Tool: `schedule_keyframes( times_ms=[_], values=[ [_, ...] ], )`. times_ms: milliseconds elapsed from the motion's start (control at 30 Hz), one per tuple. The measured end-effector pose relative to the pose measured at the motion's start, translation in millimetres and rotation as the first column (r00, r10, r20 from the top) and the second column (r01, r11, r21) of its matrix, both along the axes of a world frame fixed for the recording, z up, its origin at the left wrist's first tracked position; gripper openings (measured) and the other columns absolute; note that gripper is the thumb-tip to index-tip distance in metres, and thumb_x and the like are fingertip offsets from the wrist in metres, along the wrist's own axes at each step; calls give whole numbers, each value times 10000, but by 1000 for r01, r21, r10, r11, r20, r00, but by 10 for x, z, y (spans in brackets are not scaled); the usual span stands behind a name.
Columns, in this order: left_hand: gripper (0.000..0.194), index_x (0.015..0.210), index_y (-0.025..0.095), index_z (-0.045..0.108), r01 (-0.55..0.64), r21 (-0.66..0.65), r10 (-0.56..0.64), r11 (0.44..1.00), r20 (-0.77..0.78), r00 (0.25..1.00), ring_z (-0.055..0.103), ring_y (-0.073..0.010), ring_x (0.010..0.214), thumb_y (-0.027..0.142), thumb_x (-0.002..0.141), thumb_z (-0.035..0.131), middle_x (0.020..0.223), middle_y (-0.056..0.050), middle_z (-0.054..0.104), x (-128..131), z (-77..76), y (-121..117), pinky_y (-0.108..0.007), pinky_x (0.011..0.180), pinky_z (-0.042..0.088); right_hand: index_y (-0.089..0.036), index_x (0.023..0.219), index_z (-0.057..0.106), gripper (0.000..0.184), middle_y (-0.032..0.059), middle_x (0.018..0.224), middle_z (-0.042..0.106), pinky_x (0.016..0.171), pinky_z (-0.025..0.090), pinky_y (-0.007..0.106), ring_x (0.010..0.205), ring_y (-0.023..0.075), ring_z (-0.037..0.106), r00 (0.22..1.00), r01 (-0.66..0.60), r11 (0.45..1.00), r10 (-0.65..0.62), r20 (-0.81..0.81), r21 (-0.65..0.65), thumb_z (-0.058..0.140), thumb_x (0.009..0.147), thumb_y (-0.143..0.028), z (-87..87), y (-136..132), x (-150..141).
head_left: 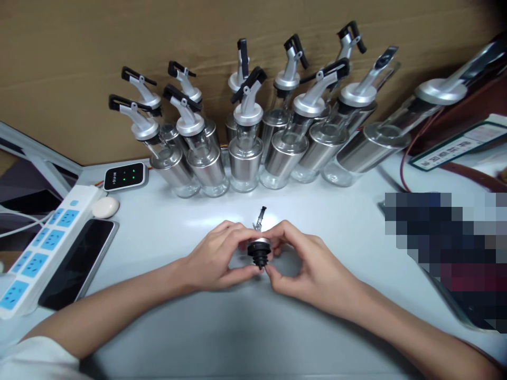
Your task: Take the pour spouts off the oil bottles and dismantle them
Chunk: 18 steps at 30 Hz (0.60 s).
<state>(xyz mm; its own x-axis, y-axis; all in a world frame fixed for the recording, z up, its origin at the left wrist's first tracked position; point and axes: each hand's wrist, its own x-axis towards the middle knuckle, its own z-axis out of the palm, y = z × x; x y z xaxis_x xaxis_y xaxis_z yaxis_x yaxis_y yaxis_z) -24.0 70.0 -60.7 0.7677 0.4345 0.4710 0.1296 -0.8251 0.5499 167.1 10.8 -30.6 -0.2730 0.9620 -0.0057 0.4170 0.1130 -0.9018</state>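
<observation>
Both my hands meet over the middle of the pale table (245,327) around one pourer spout (259,244). It has a silver collar, a black ribbed stopper pointing toward me and a thin spout pointing away. My left hand (216,258) pinches its left side with thumb and fingers. My right hand (304,261) grips its right side, with the fingertips at the black stopper. Behind them stands a row of several glass and steel dispenser bottles (245,153) with the same silver and black pourers fitted.
A cardboard wall (79,37) backs the table. At the left lie a white and blue power strip (43,248), a dark phone (77,261), a small white oval object (105,207) and a black device with green lights (124,176). A blurred patch covers the right side.
</observation>
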Motion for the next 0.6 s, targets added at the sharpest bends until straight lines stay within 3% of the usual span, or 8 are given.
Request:
schedule_keyframes(
  times_ms=[267, 600],
  values=[
    [414, 1244, 162, 410, -27, -48, 26, 998, -26, 999, 574, -159, 762, 421, 928, 474, 900, -64, 616, -9, 16, 0, -290, 723, 470, -225, 913, 483, 259, -28, 689, 564, 584, 461, 231, 628, 128, 551, 999, 7, 1000, -8, 35, 12, 564, 688, -127, -29, 0, 20],
    [304, 1166, 145, 453, 8, 47, -8, 999, 3, 1000, 583, -163, 778, 363, 954, 445, 846, -60, 627, -11, -11, -1, -314, 763, 459, -214, 846, 474, 217, -49, 648, 468, 527, 404, 224, 573, 120, 515, 992, -5, 999, 1, 129, 34, 549, 670, -112, -25, -12, 7]
  ],
)
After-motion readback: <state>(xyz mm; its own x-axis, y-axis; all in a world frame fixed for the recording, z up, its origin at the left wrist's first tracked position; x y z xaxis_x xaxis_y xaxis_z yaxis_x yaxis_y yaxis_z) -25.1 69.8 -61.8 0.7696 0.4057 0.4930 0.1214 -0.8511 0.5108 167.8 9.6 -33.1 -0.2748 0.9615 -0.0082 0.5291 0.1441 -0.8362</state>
